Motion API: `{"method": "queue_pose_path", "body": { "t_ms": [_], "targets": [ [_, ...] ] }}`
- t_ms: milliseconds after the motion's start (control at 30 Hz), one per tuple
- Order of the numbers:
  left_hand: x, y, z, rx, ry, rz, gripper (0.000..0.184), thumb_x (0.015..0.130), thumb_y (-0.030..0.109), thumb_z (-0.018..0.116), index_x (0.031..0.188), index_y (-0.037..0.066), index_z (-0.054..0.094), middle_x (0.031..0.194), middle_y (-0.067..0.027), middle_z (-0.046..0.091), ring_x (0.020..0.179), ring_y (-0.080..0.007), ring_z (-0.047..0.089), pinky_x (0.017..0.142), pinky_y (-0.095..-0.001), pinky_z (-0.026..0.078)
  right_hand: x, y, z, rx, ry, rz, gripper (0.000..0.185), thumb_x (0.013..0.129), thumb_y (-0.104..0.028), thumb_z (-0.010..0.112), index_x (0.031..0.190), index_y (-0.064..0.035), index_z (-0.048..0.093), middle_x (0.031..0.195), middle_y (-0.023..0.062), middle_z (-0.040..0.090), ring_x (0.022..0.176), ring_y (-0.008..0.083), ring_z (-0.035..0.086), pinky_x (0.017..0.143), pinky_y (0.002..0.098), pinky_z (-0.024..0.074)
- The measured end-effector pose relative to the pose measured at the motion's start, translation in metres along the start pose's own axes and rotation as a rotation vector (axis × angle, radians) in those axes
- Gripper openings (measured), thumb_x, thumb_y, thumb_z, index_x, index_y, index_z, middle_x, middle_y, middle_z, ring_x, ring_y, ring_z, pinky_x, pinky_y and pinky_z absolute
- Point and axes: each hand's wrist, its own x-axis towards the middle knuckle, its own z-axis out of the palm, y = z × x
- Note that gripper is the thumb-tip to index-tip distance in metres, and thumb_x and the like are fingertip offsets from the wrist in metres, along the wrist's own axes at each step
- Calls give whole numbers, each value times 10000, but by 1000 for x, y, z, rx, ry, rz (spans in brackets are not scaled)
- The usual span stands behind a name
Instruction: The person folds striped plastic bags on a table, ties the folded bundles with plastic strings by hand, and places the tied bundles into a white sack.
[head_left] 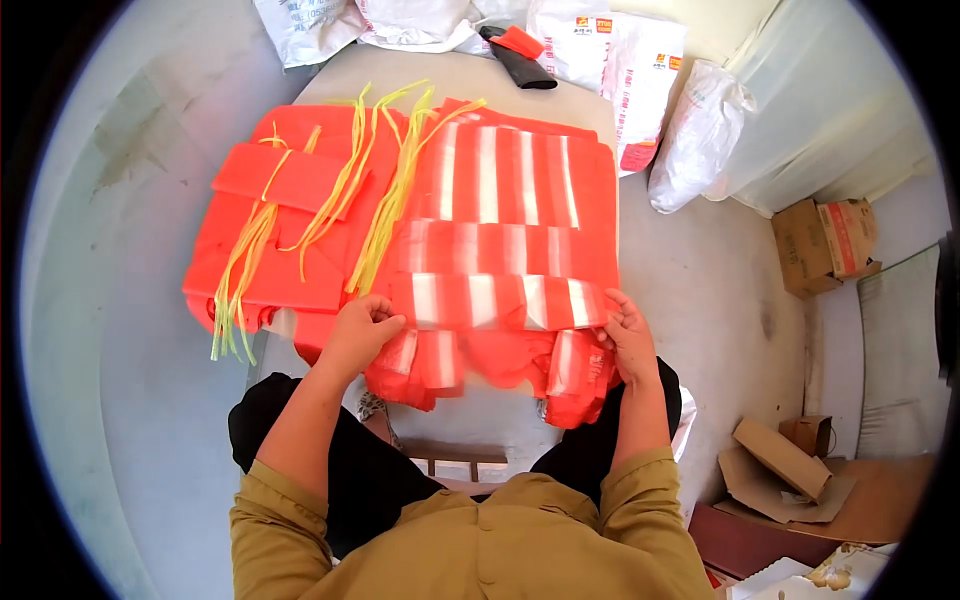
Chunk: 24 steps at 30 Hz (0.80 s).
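Note:
A stack of red plastic bags with white stripes (500, 180) lies on the table in front of me, its near part folded in bands. My left hand (368, 330) pinches the left end of the nearest striped band (480, 300). At the band's right end, my right hand (625, 330) has its fingers closed on the edge. Red and white handle parts (580, 375) hang below the band toward my lap. Yellow strips (385, 215) lie across the red material left of the stack. Another bunch of yellow strips (245, 265) is looped round a folded red bundle (280, 180).
White printed sacks (640, 85) stand beyond the table (400, 75). A black object with a red piece (520, 60) rests at its far edge. Cardboard boxes (815, 245) are on the floor at right, with flattened cardboard (780, 475) nearer me.

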Motion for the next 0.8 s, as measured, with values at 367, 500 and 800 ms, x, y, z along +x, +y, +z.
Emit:
{"method": "queue_pose_path", "body": {
  "t_ms": [367, 500, 800],
  "targets": [
    [7, -3, 1, -2, 105, 87, 145, 932, 136, 737, 922, -3, 697, 807, -1, 671, 746, -81, 595, 678, -269, 482, -9, -10, 10, -120, -31, 27, 600, 952, -19, 673, 1510, -6, 453, 814, -16, 639, 628, 47, 507, 595, 199, 392],
    [11, -7, 0, 114, 145, 144, 179, 926, 174, 733, 931, -2, 701, 812, -40, 692, 753, -126, 631, 698, -299, 503, -11, -10, 6, -81, -91, 69, 658, 939, -9, 674, 1545, 7, 418, 827, -14, 638, 615, 41, 483, 573, 196, 373],
    [8, 4, 3, 157, 178, 150, 198, 933, 202, 713, 929, 5, 704, 812, -68, 699, 744, -163, 644, 700, -322, 509, -7, -5, 14, -64, -42, 86, 664, 893, 34, 665, 1514, -21, 437, 930, 13, 693, 612, 29, 469, 545, 185, 345]
  ]
}}
